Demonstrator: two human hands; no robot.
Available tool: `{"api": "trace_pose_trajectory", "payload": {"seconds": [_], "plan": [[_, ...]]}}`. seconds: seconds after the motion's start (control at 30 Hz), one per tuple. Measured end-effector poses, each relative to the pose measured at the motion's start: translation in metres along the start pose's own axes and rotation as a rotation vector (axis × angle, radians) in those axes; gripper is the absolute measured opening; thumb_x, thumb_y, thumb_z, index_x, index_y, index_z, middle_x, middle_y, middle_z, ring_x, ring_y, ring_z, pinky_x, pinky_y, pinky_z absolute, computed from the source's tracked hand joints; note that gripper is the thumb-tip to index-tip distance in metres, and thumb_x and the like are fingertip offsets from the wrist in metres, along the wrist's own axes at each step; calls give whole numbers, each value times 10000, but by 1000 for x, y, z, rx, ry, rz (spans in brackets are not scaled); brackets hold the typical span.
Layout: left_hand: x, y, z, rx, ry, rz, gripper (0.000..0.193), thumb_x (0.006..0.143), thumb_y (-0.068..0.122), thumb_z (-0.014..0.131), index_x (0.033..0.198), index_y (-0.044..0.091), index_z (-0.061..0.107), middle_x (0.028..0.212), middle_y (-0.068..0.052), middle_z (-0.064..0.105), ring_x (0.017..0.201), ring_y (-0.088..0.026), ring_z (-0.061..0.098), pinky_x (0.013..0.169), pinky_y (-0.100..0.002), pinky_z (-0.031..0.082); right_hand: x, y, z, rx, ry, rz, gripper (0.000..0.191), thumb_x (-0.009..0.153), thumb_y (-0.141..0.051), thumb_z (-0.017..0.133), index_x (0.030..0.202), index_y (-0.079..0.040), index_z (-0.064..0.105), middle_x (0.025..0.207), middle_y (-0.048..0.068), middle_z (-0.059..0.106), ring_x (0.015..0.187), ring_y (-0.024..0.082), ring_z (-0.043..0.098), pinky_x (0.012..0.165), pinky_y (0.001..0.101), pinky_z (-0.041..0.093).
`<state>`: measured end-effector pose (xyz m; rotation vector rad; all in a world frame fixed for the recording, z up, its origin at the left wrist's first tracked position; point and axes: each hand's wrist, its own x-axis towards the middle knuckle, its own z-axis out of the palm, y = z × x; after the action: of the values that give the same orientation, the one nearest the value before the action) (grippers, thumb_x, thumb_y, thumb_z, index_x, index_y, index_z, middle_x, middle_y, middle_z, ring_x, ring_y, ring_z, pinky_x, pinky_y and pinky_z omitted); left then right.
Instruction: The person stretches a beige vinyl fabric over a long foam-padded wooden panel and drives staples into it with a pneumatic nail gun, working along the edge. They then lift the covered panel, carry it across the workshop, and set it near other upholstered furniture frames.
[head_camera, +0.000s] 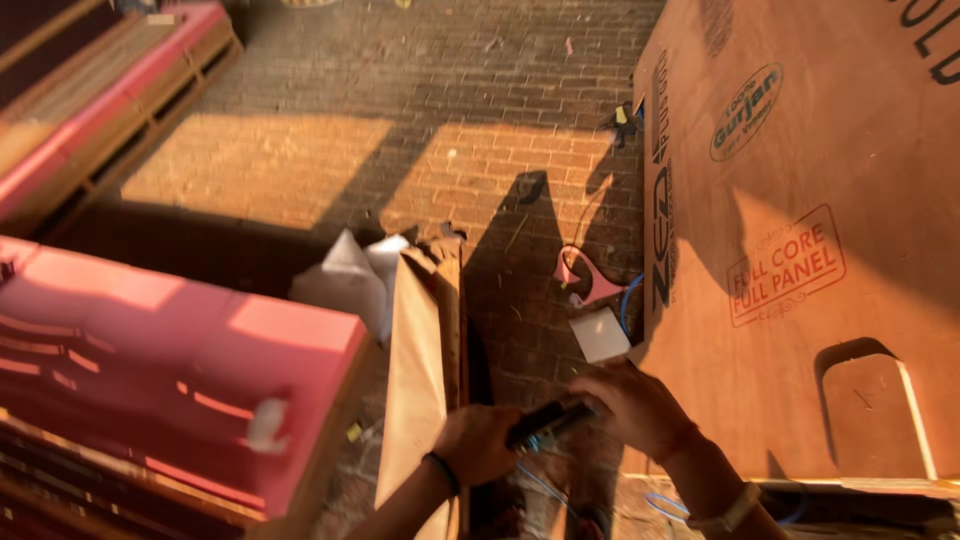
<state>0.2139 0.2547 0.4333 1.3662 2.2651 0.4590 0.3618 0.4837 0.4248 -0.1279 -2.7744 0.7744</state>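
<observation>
Your left hand (478, 443) is closed around a dark tool (545, 421), its tip reaching your right hand (632, 405), whose curled fingers (590, 385) rest on it. A plywood sheet (800, 250) lies just beyond those fingers.

Warm, low orange sunlight fell in slanted patches across the brick floor (300, 160) and washed the plywood sheet (800, 250) in an amber cast. Deep shadows split the bricks into bright and dark bands and darkened the upper floor. The left hand (478, 443) and right hand (635, 405) sat half in shade, softened by motion blur. The red-edged board stack (180, 370) at the left looked smeared and out of focus.
</observation>
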Motion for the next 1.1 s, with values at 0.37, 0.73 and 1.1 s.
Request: {"api": "trace_pose_trajectory", "payload": {"seconds": [0.37, 0.73, 1.1], "plan": [[-35, 17, 32, -170, 279, -281, 608, 677, 237, 764, 1274, 167, 674, 831, -163, 736, 810, -371, 707, 705, -470, 563, 12, 14, 20, 69, 231, -402, 352, 834, -21, 675, 1183, -28, 717, 1350, 148, 656, 1201, 336, 635, 1022, 413, 515], [-86, 11, 41, -1102, 292, -345, 545, 812, 44, 717, 1330, -26, 561, 819, -100, 729, 601, -131, 607, 510, -305, 475, 42, 10, 129, 1992, 27, 642, 507, 910, -541, 603, 1143, -91, 612, 814, 16, 629, 732, 167, 600, 688, 339, 530], [-73, -68, 24, -1580, 676, -341, 607, 1068, 465, 345, 1086, -52, 662, 917, -76, 699, 756, -142, 621, 682, -252, 517, 98, -84, 149, 1903, -277, 450, 370, 963, -338, 689, 1230, -89, 634, 731, -10, 545, 656, 137, 510, 657, 337, 459]]}}
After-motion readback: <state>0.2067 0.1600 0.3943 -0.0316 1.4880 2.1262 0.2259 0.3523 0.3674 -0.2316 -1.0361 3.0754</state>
